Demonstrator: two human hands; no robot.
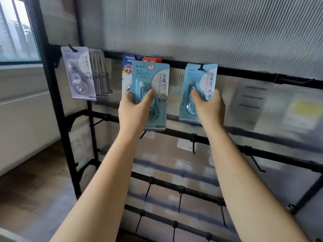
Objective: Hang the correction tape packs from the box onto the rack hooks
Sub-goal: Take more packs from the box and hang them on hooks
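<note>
My left hand (135, 109) grips a light blue correction tape pack (151, 79) and holds it upright in front of the rack's top bar (244, 71), free of any hook. My right hand (209, 107) grips a second blue pack (199, 79), whose top hole sits on a black hook (201, 67). Further blue packs seem to hang behind that one. A white and blue pack (126, 70) with a red label hangs behind the left-hand pack. The box is not in view.
Grey packs (78, 72) hang in a row on a hook at the rack's upper left. Lower bars carry several bare black hooks (193, 145). Blurred white and yellow cards (304, 110) hang at the right. A window (15, 32) is at far left.
</note>
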